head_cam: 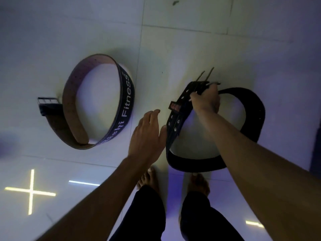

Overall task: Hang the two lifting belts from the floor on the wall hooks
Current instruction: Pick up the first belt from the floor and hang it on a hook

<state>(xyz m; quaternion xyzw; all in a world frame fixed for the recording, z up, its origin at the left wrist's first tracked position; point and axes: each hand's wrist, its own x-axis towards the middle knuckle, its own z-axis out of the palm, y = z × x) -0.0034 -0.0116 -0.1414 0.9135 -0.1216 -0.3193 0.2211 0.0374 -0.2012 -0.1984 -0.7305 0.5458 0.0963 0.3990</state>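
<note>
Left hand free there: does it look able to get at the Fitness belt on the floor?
Probably yes: the open left hand hovers right beside the Fitness belt, with nothing between them.

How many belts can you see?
2. The dark blue leather belt with white lettering lies coiled on the white tiled floor, to the left. The plain black belt is on the right, gripped near its buckle by the right hand.

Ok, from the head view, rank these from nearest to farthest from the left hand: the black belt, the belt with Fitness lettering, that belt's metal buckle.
From the left hand:
1. Black belt, right beside the thumb, on the right.
2. Fitness belt, its lettered band just left of the fingers.
3. Metal buckle, far left on the floor.
</note>
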